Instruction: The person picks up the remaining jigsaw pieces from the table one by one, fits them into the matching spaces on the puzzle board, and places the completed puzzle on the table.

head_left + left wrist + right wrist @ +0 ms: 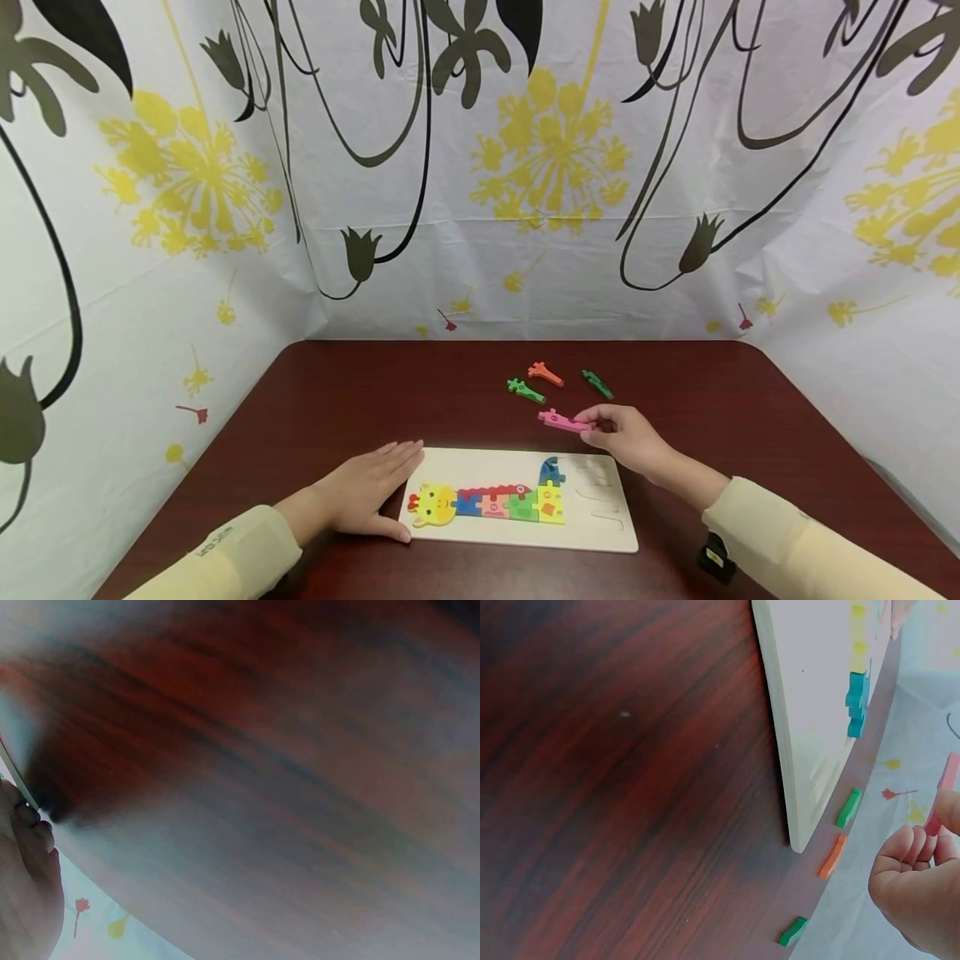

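Observation:
A pale wooden puzzle board (517,537) lies on the table with a partly filled giraffe picture. Its yellow head piece (433,505) is at the left, followed by a red mane piece (491,491), several coloured body pieces and a dark blue piece (551,471) at the upper right. Outlined hollows show at the board's right end. My left hand (367,492) rests at the board's left edge, fingers extended and thumb by the lower corner. Beyond the board's upper right, my right hand (630,437) pinches a long pink puzzle piece (558,421) between thumb and fingers.
Behind the pink piece lie a light green piece (527,391), an orange piece (546,374) and a dark green piece (597,384). The dark red-brown table (390,383) ends at a patterned white cloth (465,183) behind and at both sides.

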The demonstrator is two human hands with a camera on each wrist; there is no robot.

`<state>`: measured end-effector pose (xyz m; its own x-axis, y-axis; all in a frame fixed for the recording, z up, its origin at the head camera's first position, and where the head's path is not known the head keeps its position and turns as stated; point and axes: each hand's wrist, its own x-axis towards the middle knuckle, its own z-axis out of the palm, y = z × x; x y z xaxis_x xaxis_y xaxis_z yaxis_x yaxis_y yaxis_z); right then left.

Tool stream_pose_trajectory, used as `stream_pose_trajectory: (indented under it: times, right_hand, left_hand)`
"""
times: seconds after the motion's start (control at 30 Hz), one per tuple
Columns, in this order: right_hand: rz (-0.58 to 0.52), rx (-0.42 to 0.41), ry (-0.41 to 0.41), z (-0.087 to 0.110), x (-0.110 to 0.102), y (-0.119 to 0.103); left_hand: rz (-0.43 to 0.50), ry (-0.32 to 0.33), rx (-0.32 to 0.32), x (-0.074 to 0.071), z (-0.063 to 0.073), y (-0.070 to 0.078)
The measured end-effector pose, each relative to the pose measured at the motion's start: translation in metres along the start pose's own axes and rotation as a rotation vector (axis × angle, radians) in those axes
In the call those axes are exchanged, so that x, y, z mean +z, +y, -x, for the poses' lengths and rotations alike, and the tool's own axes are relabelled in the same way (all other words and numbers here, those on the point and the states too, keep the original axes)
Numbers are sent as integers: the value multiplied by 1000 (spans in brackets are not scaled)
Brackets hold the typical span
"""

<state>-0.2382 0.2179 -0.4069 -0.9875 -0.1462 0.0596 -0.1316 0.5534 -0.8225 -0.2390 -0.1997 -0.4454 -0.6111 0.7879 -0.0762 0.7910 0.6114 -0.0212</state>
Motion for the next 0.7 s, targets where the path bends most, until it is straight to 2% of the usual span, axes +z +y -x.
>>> stream_pose_trajectory:
  times: [0.37, 0.7]
  right_hand:
    - [-1, 16, -8, 22, -8, -1]
    - [7, 48, 9, 38, -6, 4]
  left_hand:
    - [-22, 3, 12, 1, -1, -2]
    - [-22, -1, 9, 1, -1, -1]
